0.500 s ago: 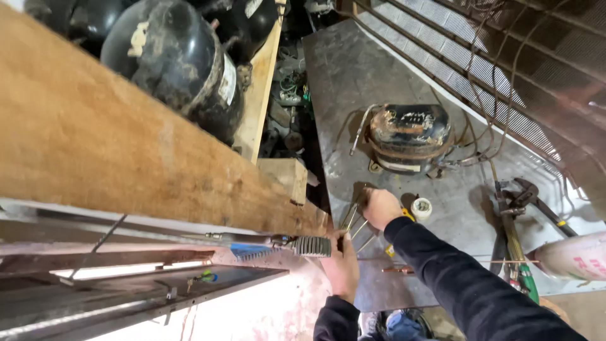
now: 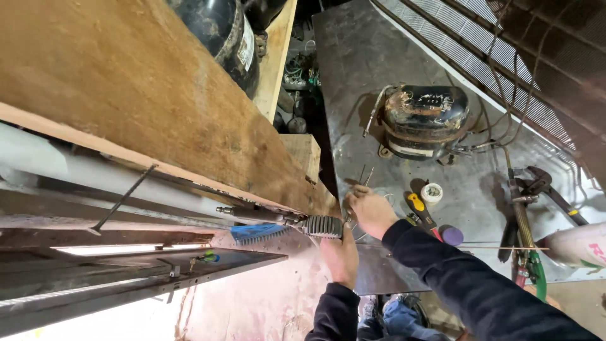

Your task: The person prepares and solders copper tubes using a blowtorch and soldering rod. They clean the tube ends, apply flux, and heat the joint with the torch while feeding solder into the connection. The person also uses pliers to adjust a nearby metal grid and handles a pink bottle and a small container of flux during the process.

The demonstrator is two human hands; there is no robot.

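Note:
My right hand [image 2: 371, 211] pinches a few thin metal rods [image 2: 365, 177] that stick up over the steel sheet [image 2: 366, 69]. A dark sleeve covers that arm. My left hand [image 2: 341, 254] lies just below it, knuckles up, its fingertips against the right end of a black ribbed grip [image 2: 323, 226]. The fingers are hidden, so I cannot tell whether they hold it. A black rusty compressor [image 2: 426, 119] with copper tubes stands on the sheet beyond my right hand.
A white tape roll [image 2: 432, 192], a yellow-handled screwdriver [image 2: 418, 207] and a purple cap [image 2: 452, 235] lie right of my hand. A wrench [image 2: 540, 184], a green hose [image 2: 536, 278] and a pale cylinder [image 2: 577, 243] sit farther right. A wooden plank [image 2: 158, 107] and a blue brush [image 2: 259, 232] are left.
The view has shifted a little. My left hand has slid slightly up toward the ribbed grip. The right hand keeps its place with the rods.

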